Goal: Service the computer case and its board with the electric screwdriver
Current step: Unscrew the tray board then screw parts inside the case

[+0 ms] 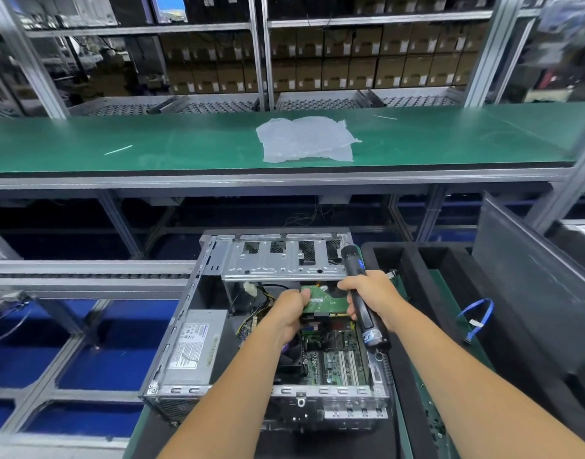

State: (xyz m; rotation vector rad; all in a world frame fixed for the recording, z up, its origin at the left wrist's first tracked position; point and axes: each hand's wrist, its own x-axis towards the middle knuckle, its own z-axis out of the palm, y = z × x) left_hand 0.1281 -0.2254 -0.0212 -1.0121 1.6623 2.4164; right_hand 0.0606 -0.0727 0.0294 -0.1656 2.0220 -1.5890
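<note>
Bright even overhead light, soft shadows; wide-angle bending at edges; upper corners blurred, possibly motion.

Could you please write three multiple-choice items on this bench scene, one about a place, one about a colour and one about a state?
1. Where does the power supply sit in the computer case?
A. along its left side
B. along its right side
C. outside it, on the bench

2. What colour is the upper bench mat under the plastic bag?
A. blue
B. green
C. grey

3. What is the right hand doing?
A. resting flat on the case
B. hanging idle
C. holding the electric screwdriver

Answers:
1 A, the labelled grey box lies against the left wall.
2 B, the mat is green all along.
3 C, its fingers curl round the black tool, while the left hand holds the green circuit board.
</note>
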